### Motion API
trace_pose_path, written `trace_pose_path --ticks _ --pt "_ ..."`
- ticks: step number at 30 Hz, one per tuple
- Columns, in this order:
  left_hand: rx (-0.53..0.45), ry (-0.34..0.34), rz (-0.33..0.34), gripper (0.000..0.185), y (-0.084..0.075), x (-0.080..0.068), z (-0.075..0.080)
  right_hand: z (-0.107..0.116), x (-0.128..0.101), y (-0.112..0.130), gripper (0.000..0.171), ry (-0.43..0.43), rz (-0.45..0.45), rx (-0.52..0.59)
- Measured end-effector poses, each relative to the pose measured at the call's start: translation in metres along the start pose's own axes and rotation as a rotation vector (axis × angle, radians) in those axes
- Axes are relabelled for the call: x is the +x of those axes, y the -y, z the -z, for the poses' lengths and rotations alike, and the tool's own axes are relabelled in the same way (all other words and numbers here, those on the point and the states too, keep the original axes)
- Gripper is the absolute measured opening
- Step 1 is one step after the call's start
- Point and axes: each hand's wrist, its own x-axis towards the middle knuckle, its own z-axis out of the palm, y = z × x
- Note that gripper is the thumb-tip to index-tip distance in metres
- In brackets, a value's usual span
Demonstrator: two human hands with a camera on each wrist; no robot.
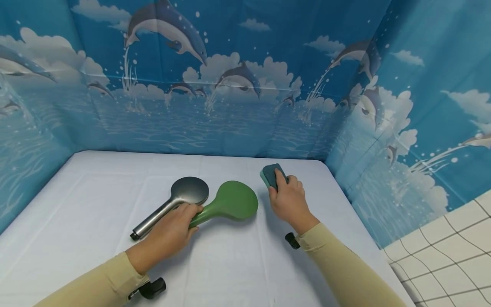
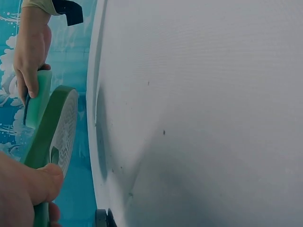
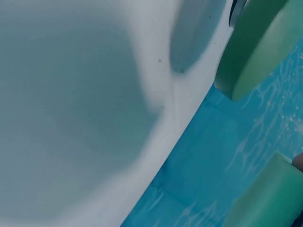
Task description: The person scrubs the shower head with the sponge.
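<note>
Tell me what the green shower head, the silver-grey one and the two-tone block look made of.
Green shower head: probably plastic, satin; smooth, evenly coloured body with soft highlights.
Silver-grey shower head: metal or metal-coated plastic, glossy; its handle shows bright metallic streaks.
Two-tone block: likely matte foam sponge, with a darker layer on a paler green one.

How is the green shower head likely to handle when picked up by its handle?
The green shower head is probably stiff: gripped by its handle in the left hand, it shows no sag. Its broad head suggests it may tip downward in a loose grip. Its smooth, slightly shiny surface could be slippery.
</note>
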Motion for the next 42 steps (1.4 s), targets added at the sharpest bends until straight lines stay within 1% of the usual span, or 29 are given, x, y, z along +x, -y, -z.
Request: trace_pose_path --ticks 4,7,16,20,26,29,34,42 --pt "0.013 -0.016 -0.023 0.049 0.001 -0.002 -0.002 -0.001 -0.001 -0.002 0.063 0.014 -0.019 0.009" --pt "0.006 -0.008 -0.024 0.048 0.001 -0.003 -0.003 -0.004 -0.001 -0.004 0.063 0.018 -0.024 0.019" --pt "-0.016 0.079 0.006 0.048 0.003 -0.005 -0.005 -0.011 -0.004 -0.007 0.063 0.046 -0.032 0.06" --pt "-0.034 0.118 0.031 0.05 0.004 -0.006 -0.004 -0.012 -0.005 -0.007 0.063 0.057 -0.037 0.074" --pt "-0.055 0.2 0.079 0.048 0.007 -0.005 -0.006 -0.015 -0.005 -0.007 0.064 0.08 -0.048 0.102" --pt "-0.057 0.23 0.088 0.047 0.009 -0.005 -0.006 -0.016 -0.006 -0.008 0.063 0.093 -0.057 0.114" --pt "-0.055 0.258 0.091 0.048 0.009 -0.005 -0.004 -0.018 -0.007 -0.006 0.064 0.111 -0.07 0.131" --pt "-0.055 0.313 0.125 0.054 0.008 -0.008 -0.003 -0.02 -0.007 -0.005 0.064 0.12 -0.07 0.142"
